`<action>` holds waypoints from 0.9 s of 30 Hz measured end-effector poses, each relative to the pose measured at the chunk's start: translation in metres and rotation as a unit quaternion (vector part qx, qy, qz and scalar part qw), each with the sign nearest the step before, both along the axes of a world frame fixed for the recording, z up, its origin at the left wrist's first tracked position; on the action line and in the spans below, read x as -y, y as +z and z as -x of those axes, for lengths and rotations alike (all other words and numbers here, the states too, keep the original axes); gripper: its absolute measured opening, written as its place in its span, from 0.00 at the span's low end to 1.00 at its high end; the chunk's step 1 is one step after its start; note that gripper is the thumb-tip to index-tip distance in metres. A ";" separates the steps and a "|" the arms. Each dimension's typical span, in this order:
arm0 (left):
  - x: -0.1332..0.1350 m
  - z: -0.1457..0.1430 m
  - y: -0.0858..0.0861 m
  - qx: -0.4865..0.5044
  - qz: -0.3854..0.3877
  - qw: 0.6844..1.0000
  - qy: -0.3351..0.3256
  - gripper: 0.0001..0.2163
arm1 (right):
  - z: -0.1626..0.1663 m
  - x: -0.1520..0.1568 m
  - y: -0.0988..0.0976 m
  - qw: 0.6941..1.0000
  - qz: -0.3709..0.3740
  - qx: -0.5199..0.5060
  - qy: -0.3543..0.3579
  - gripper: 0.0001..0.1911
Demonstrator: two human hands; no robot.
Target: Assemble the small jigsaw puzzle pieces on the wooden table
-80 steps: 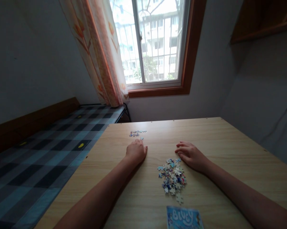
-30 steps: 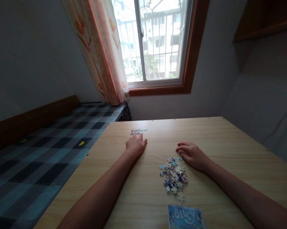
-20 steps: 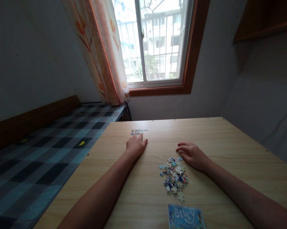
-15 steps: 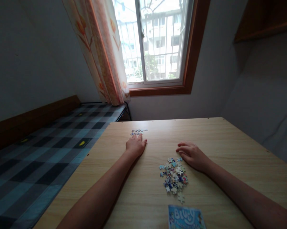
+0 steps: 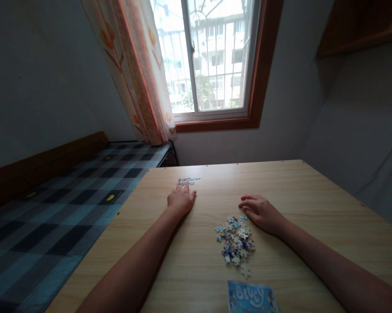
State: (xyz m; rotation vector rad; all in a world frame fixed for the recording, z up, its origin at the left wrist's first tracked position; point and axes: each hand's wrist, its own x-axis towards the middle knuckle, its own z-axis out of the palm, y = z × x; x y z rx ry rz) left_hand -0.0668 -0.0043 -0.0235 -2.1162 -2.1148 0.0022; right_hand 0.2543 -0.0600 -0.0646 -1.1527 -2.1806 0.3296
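Observation:
My left hand (image 5: 181, 200) lies at the near edge of a small group of jigsaw pieces (image 5: 187, 180) towards the far left of the table, its fingers stretched out and the tips at the lowest pieces. Whether a piece sits under those fingertips is hidden. My right hand (image 5: 258, 211) rests on the wood beside a heap of jigsaw pieces (image 5: 237, 241), fingers loosely apart and holding nothing that I can see. Some pieces in the heap lie pale back up, others printed side up. A single pale jigsaw piece (image 5: 246, 270) lies at the heap's near end.
A blue box marked "Bluey" (image 5: 252, 298) is at the table's near side. The wooden table (image 5: 280, 182) reaches towards the wall under the window (image 5: 220, 65). Along its left stands a bed with a checked cover (image 5: 68, 217); a flowered curtain (image 5: 140, 78) hangs behind.
My left hand has drawn back slightly, left and towards me, from the small group of pieces. The right hand stays by the heap, and the whole view has shifted a little.

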 end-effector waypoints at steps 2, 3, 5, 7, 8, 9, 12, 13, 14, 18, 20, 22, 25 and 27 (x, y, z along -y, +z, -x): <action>0.000 0.000 0.001 0.004 0.002 1.000 0.000 0.27 | 0.000 0.000 0.000 1.000 0.001 -0.005 -0.002 0.12; 0.001 -0.001 0.002 0.006 0.004 1.000 0.001 0.27 | 0.001 0.000 -0.001 1.000 0.002 -0.008 -0.003 0.12; 0.001 -0.002 0.003 0.007 0.006 1.000 0.001 0.27 | 0.001 0.000 -0.001 1.000 0.002 -0.011 -0.005 0.12; 0.002 -0.002 0.005 0.007 0.006 1.000 0.000 0.26 | 0.000 0.000 -0.001 1.000 0.001 -0.011 -0.007 0.12; 0.002 -0.003 0.005 0.007 0.007 1.000 0.001 0.26 | 0.000 0.000 0.000 1.000 0.000 -0.010 -0.007 0.12; 0.002 -0.003 0.006 0.007 0.007 1.000 0.002 0.26 | 0.000 0.000 0.000 1.000 0.000 -0.008 -0.006 0.12; 0.001 -0.003 0.005 0.007 0.010 1.000 0.003 0.26 | 0.000 0.000 0.000 1.000 -0.002 -0.005 -0.003 0.12; 0.001 -0.003 0.005 0.006 0.010 1.000 0.002 0.27 | 0.000 0.000 0.001 1.000 -0.003 -0.004 -0.003 0.12; 0.001 -0.003 0.005 0.005 0.009 1.000 0.000 0.27 | 0.000 0.000 0.001 1.000 -0.004 -0.003 -0.002 0.12; 0.002 -0.002 0.004 0.009 0.001 1.000 -0.001 0.27 | 0.000 -0.001 0.001 1.000 -0.006 -0.006 -0.003 0.14; 0.003 -0.003 0.005 0.013 -0.010 1.000 -0.001 0.27 | -0.001 -0.001 0.001 1.000 -0.007 -0.010 -0.004 0.16; 0.005 -0.006 0.007 0.018 -0.033 0.999 -0.013 0.26 | -0.001 -0.002 0.001 1.000 -0.007 -0.014 -0.005 0.19; 0.009 -0.012 0.009 0.033 -0.066 0.995 -0.069 0.21 | -0.001 -0.002 0.002 1.000 -0.007 -0.024 -0.012 0.20; 0.012 -0.016 0.010 0.043 -0.063 0.989 -0.130 0.19 | -0.001 -0.002 0.002 0.999 -0.003 -0.033 -0.014 0.20</action>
